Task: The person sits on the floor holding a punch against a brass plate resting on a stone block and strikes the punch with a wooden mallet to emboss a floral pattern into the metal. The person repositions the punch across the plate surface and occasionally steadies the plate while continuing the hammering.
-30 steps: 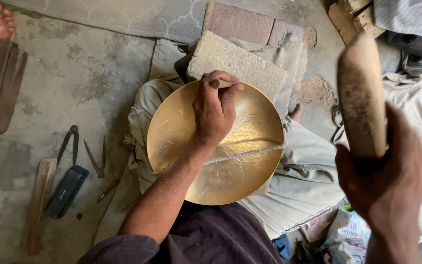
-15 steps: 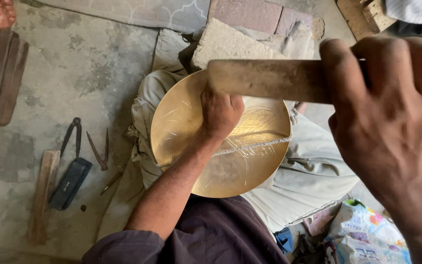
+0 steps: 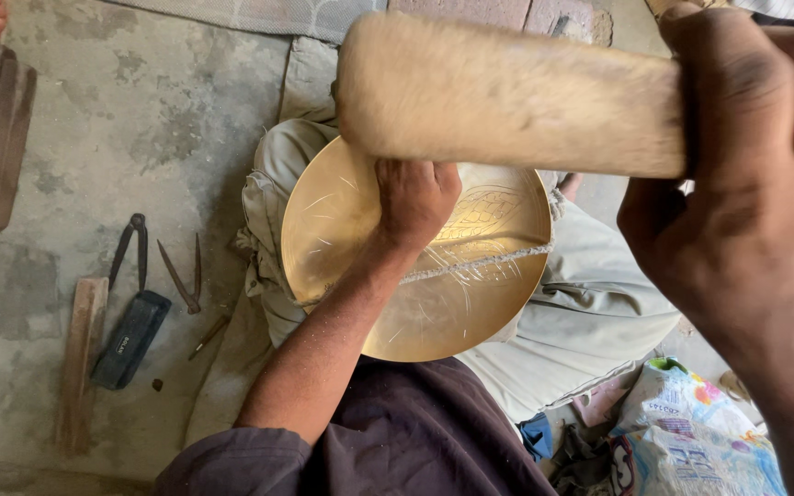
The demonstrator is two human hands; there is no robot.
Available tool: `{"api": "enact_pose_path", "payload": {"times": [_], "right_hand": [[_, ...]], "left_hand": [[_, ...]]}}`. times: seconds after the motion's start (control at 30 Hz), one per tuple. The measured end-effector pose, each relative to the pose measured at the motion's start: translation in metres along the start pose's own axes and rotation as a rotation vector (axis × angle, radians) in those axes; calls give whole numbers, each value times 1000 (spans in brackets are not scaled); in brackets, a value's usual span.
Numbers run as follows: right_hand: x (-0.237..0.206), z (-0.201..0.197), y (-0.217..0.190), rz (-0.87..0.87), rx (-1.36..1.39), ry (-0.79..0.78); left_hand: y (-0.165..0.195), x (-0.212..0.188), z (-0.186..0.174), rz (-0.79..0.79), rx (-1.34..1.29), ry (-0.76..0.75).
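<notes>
Head cam looked down at a round brass plate [image 3: 425, 303] resting on the person's lap. Right hand [image 3: 746, 220] was wrapped tight around a wooden mallet [image 3: 507, 96] raised above it. Left hand [image 3: 415, 197] pressed on the plate, fist closed; couldn't tell what it held. Black pliers [image 3: 130, 253] lay left on the floor.

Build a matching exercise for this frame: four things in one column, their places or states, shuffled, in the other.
Things:
1. wooden mallet
2. brass plate
3. dividers
4. wooden strip

Places or states:
A. resting on the lap, under the left hand
B. lying on the concrete floor, legs together
C. gripped by the right hand, raised
D. flat on the floor beside a dark pouch

Pairs: 1-C, 2-A, 3-B, 4-D
</notes>
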State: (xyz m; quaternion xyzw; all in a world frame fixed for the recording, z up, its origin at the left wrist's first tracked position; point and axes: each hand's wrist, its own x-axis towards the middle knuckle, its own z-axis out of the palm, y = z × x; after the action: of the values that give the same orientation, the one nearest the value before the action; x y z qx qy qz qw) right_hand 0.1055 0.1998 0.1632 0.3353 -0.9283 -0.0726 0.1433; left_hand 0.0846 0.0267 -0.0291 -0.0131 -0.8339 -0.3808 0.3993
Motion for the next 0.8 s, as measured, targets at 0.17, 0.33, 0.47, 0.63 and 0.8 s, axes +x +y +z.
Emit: {"api": "enact_pose_path", "payload": {"times": [0.17, 0.33, 0.47, 0.63, 0.8], "right_hand": [[12, -5, -8, -17, -99, -29], [12, 2, 1, 41, 46, 20], [12, 9, 9, 32, 121, 3], [20, 9, 12, 47, 35, 1], [26, 15, 15, 240, 475, 9]], "left_hand": [[-4, -3, 3, -98, -207, -10], [-6, -1, 5, -97, -247, -36], [-5, -3, 7, -129, -276, -84], [-7, -7, 10, -24, -245, -53], [-10, -10, 15, -110, -316, -97]]}}
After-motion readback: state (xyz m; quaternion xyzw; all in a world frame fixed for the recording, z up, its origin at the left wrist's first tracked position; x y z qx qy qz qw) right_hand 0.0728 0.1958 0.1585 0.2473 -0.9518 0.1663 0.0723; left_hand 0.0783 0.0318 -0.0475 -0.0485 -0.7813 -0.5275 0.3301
